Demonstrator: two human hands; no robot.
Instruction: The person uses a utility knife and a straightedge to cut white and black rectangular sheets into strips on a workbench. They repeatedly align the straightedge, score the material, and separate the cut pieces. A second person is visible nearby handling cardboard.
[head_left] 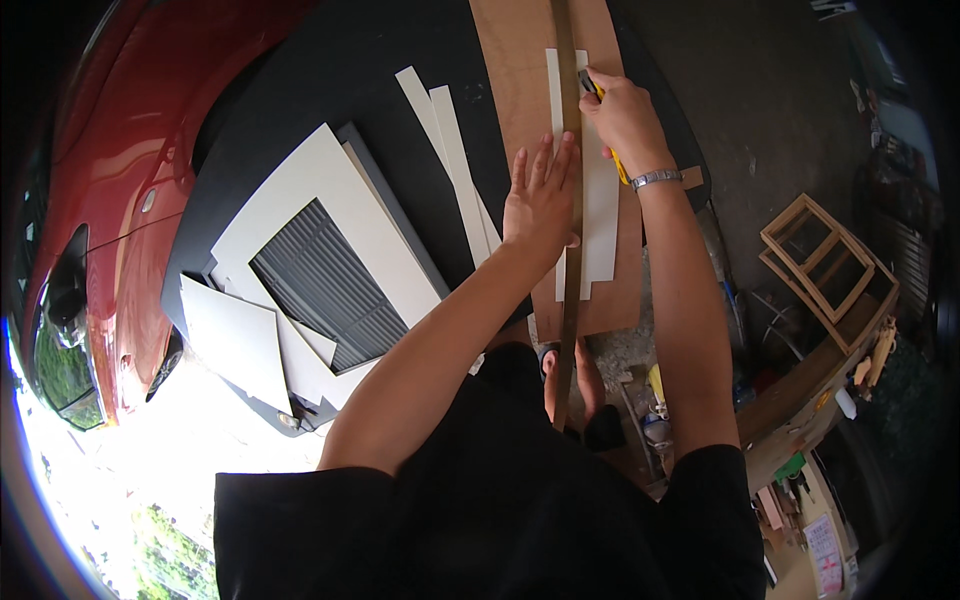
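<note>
My right hand (629, 122) is closed round a yellow utility knife (618, 165), its dark tip against the edge of a long brown straightedge (567, 90). Beneath the straightedge lies a white board strip (600, 225), showing on both sides of it. My left hand (541, 198) presses down with fingers stretched out, touching the straightedge and the board beside it. All this rests on a brown wooden board (515, 60) upon a black table (420, 35). The straightedge runs back toward my body, past the near end of the wooden board.
Two narrow white strips (455, 150) lie left of the wooden board. Farther left are a white frame-shaped board (375, 210) over a grey ribbed panel and a white offcut (232, 335). A red car (130, 160) stands beyond. Small wooden frames (815, 255) sit at right.
</note>
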